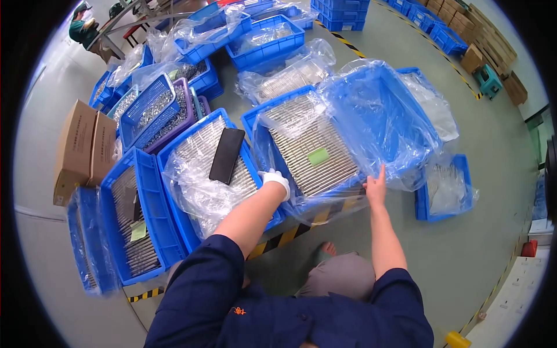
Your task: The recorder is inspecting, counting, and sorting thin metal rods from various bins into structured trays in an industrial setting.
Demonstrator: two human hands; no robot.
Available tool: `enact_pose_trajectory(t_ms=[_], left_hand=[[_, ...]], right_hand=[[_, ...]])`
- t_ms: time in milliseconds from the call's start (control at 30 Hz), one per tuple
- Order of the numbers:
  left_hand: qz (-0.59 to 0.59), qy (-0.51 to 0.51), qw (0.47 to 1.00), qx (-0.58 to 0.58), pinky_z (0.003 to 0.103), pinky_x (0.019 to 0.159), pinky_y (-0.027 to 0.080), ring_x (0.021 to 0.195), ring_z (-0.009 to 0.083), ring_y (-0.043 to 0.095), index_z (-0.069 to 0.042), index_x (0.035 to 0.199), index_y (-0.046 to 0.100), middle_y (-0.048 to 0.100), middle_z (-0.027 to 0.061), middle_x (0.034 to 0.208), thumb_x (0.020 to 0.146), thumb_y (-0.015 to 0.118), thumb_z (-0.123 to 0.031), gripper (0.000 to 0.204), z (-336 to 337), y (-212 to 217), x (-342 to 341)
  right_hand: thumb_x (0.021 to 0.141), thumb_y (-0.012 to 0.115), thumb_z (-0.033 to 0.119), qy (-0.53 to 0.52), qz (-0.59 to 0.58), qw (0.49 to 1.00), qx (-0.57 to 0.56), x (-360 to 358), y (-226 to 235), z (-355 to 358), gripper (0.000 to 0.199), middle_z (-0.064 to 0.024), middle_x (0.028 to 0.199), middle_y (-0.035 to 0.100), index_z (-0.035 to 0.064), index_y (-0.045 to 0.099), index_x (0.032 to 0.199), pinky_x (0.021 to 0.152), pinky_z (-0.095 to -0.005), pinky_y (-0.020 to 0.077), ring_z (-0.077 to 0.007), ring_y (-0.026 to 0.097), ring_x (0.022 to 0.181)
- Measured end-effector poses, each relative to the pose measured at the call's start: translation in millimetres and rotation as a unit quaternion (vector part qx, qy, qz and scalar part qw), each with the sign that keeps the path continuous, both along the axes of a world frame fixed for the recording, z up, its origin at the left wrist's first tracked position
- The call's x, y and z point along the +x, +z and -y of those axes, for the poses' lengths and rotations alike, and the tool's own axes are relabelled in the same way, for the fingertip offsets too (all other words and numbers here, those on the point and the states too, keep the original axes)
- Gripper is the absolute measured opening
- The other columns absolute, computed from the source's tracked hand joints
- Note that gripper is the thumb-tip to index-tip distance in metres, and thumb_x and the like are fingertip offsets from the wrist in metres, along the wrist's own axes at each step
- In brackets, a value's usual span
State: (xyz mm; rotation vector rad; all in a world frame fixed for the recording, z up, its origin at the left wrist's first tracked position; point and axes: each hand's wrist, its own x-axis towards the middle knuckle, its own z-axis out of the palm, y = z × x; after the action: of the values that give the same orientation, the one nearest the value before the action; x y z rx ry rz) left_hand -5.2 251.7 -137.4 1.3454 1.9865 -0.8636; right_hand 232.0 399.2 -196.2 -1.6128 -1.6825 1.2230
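Observation:
In front of me a blue plastic crate (250, 119), lined with clear plastic film, holds rows of thin silvery metal rods (301, 139). A small green paper slip (318, 156) lies on the rods. My left hand (275, 181), in a white glove, is closed at the crate's near left side, its fingertips partly hidden. My bare right hand (375, 188) grips the near right corner over the film, its index finger stretched forward. Left of my left hand, another crate of rods (165, 158) carries a dark flat rectangular piece (227, 155) and crumpled film.
A film-lined blue crate (400, 84) adjoins on the right; a smaller one (444, 209) stands beyond. More crates (145, 191) and cardboard boxes (75, 151) are at left. Baskets of small metal parts (154, 110) sit behind. A person (87, 29) is far left.

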Motion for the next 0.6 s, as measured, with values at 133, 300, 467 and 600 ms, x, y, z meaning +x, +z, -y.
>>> enact_pose_trajectory(t_ms=[133,300,467,600], left_hand=[[0.011,-0.005,1.000,-0.017,0.059,0.089,0.029,0.118,0.0308,0.032,-0.018,0.119,0.046,0.036,0.0116,0.127,0.076,0.046,-0.029,0.045,2,10,14],[0.062,-0.081,0.992,-0.077,0.055,0.079,0.039,0.110,0.0288,0.043,-0.011,0.114,0.051,0.045,0.0112,0.119,0.075,0.050,-0.022,0.041,12,33,24],[0.033,-0.072,0.997,-0.018,0.048,0.075,0.044,0.106,0.0254,0.047,-0.011,0.108,0.056,0.048,0.0085,0.115,0.070,0.060,-0.020,0.039,14,22,46],[0.049,-0.098,0.994,-0.031,0.046,0.078,0.044,0.106,0.0244,0.049,-0.010,0.110,0.055,0.050,0.0102,0.115,0.067,0.061,-0.031,0.048,16,7,45]], right_hand=[[0.078,0.049,0.013,0.003,-0.019,0.999,0.030,17,-22,8,0.060,-0.0026,0.058,0.052,0.0108,0.023,0.132,0.051,-0.0274,0.0436,-0.0111,0.052,0.051],[0.073,0.051,0.011,0.153,0.076,0.976,0.136,30,-28,58,0.060,-0.0106,0.060,0.051,0.0181,0.032,0.129,0.054,-0.0344,0.0426,-0.0238,0.052,0.053],[0.071,0.052,0.015,0.232,0.142,0.958,0.088,22,-31,56,0.051,-0.0100,0.066,0.055,0.0188,0.042,0.121,0.063,-0.0372,0.0445,-0.0283,0.055,0.064],[0.072,0.050,0.018,0.333,0.232,0.914,0.020,40,-87,49,0.038,-0.0185,0.090,0.058,0.0096,0.051,0.109,0.071,-0.0406,0.0444,-0.0339,0.056,0.080]])
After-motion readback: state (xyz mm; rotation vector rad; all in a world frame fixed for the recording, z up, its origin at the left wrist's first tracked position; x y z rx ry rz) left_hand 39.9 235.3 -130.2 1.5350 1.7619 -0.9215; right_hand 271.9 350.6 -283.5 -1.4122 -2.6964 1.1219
